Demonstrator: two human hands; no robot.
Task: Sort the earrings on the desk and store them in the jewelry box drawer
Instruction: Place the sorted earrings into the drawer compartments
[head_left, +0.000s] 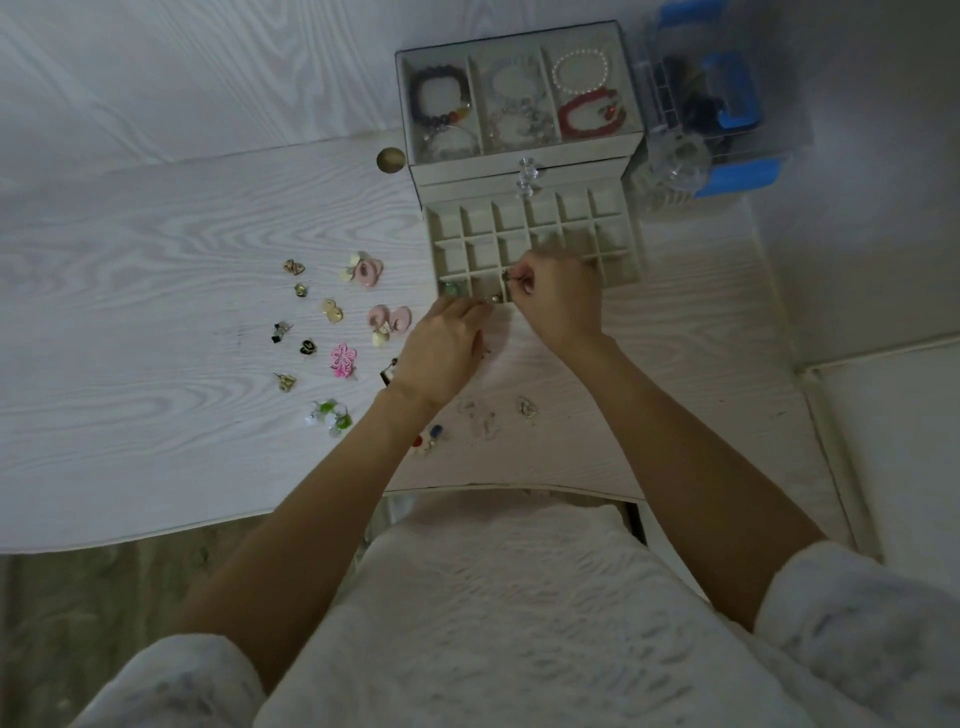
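White fluffy sleeves and lap nearest; both hands are working at the front row of the open drawer.

The right hand (558, 299) is pinching a small dark-metal earring (511, 275) between fingertips, grip closed on it, over a front cell of the pale grey gridded jewelry box drawer (623, 270). The left hand (441, 353) is reaching to the drawer's front edge, fingers curled; cannot tell whether it is holding anything. A green piece (451, 287) is already sitting in the front-left cell. Loose earrings are lying on the white wood-grain worktop (156, 260) left of the drawer: pink flower earring (343, 360), pink round pair (389, 318), gold heart-shaped earring (331, 310), green-and-white cluster (329, 415). Likely handling: featherweight, rigid, slippery, thin posts and dangles bending easily. Best hold is probably a fingertip pinch on the decorative body, not the post.
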